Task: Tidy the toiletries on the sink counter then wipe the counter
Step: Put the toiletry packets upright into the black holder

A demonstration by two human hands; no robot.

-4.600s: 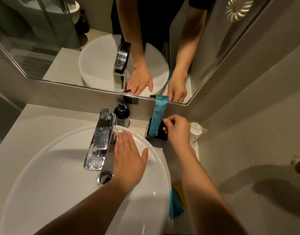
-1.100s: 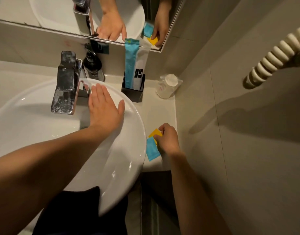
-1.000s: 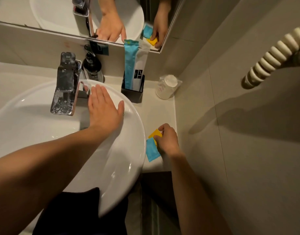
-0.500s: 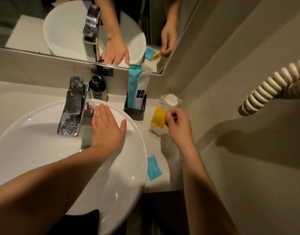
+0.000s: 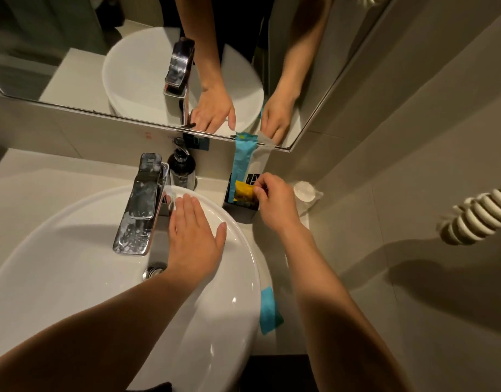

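Note:
My right hand [image 5: 274,200] pinches a small yellow sachet [image 5: 243,191] at the mouth of the black holder [image 5: 239,212], which stands on the counter behind the basin. A tall teal packet [image 5: 240,162] and a white one stand in the same holder. A blue sachet [image 5: 267,309] lies flat on the counter [image 5: 277,250] beside the basin's right rim. My left hand [image 5: 194,236] rests flat, fingers spread, on the back rim of the white basin [image 5: 73,278], just right of the chrome tap [image 5: 141,205].
A dark pump bottle [image 5: 182,168] stands behind the tap. A wrapped white cup [image 5: 304,192] sits in the back right corner against the tiled wall. A mirror [image 5: 130,52] runs along the back. A coiled white cord [image 5: 475,213] hangs at the right.
My right hand picked the yellow sachet off the counter near the blue one and carried it back to the black holder. The blue sachet stayed put. My left hand has not moved.

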